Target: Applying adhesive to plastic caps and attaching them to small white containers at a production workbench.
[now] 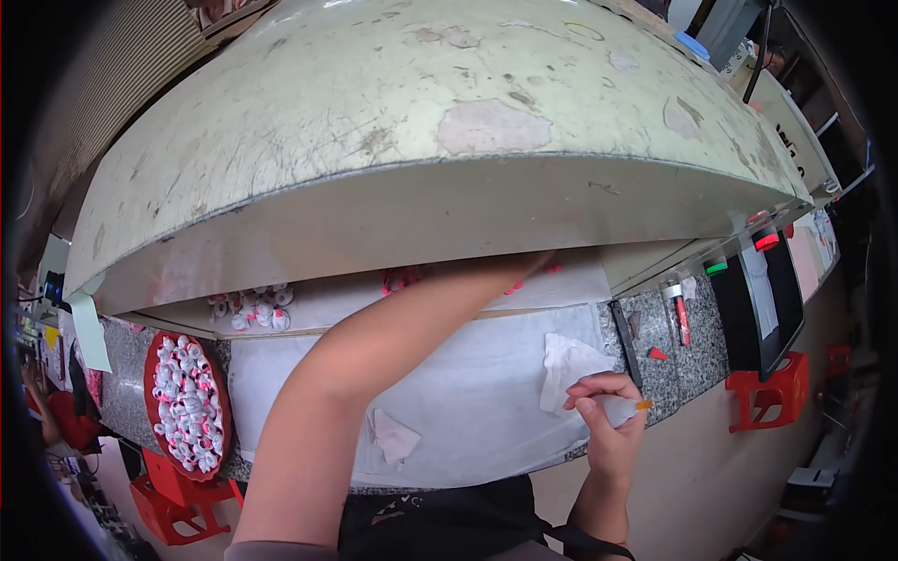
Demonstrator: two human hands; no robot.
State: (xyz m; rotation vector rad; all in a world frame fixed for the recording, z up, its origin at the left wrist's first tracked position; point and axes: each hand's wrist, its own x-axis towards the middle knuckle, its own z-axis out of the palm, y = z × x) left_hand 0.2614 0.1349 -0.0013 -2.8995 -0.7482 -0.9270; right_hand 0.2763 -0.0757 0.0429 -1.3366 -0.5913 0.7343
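My left arm reaches forward across the white sheet (468, 393) and under the big worn pale-green hood (421, 122) of a machine. My left hand (527, 267) is mostly hidden under the hood's edge, close to small pink and white pieces (402, 278); whether it holds anything cannot be seen. My right hand (606, 411) rests at the near right edge of the sheet, fingers closed on a thin stick with an orange tip (642, 405). A crumpled white cloth (567, 366) lies just beside that hand.
A red tray (150, 369) full of small white and pink pieces sits at the left on the granite counter (697, 341). More such pieces (253, 309) lie under the hood. A smaller cloth (393, 438), a red-capped tube (681, 313), red and green buttons (741, 254) and red brackets (776, 393) are around.
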